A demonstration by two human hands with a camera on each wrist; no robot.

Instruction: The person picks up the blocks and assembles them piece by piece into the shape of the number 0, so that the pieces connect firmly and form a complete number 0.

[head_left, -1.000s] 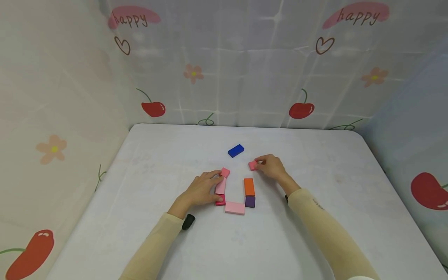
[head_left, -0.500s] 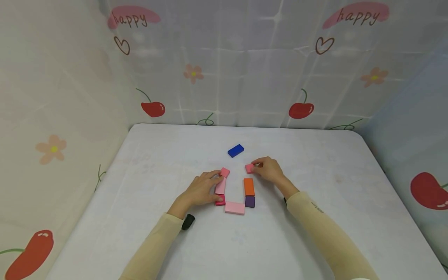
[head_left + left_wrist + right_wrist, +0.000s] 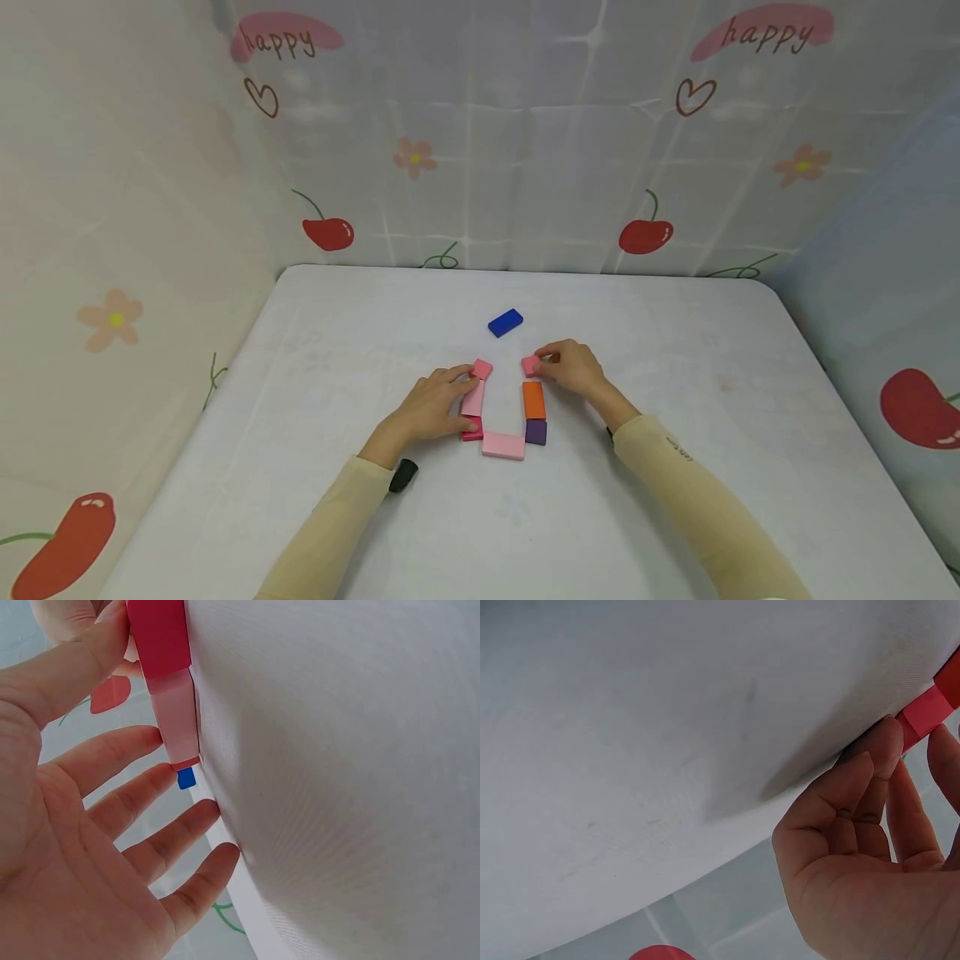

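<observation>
In the head view my left hand [image 3: 431,407] lies along the left column of blocks, its fingers extended. Its fingertips touch a small pink block [image 3: 482,367] and a light pink block [image 3: 472,402], while the thumb is at a crimson block [image 3: 159,641]. My right hand [image 3: 576,368] pinches another small pink block [image 3: 529,367] just beyond an orange block [image 3: 533,401]. A purple block [image 3: 536,432] adjoins the orange one on the near side. Between the two columns, at the near end, lies a second light pink block [image 3: 503,446].
A blue block [image 3: 506,322] lies slanted farther back on the white table [image 3: 360,333]. Behind and beside the table hang printed curtains [image 3: 525,150]. A black wrist device [image 3: 403,476] shows at the left cuff.
My right hand has moved left and slightly nearer with the small pink block, bringing it to the far end of the orange block. My left hand has stayed in place.
</observation>
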